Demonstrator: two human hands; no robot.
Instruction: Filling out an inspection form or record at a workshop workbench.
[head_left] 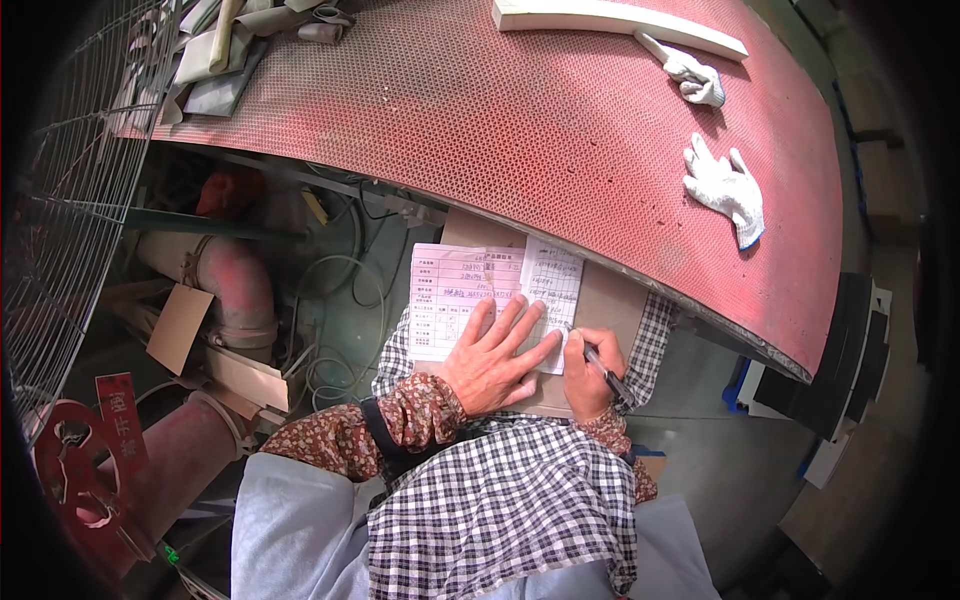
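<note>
Hands: two are seen, both the person's own, entering from the lower edge.
Left hand [497, 356]: laid flat and open, fingers spread, pressed on the lower part of the forms; nothing is gripped.
Right hand [591, 372]: closed around a pen [605, 374], whose tip is set at the lower right corner of the white form.
Forms: two sheets are counted, a pink form [452, 295] on the left and a white form [551, 283] overlapping it on the right; both are ruled in tables with handwriting.
Board [610, 300]: one brown board is seen under the forms, resting on the person's lap just below the table edge.
Gloves: two white knit gloves are counted, glove one [728, 190] lying flat near the table's right edge, glove two [695, 80] bunched further back; they lie apart.
Slab [610, 22]: one long pale slab is seen at the far side of the table, just beside glove two.
Scraps [225, 55]: a pile of grey and beige strips is heaped on the table's far left corner; the count cannot be told.
Containers: none can be made out.
Surface: a red perforated table [520, 120] with a curved near edge.
Room: a wire guard [70, 200] stands at left; red pipes [235, 290] and loose cables lie under the table.
</note>
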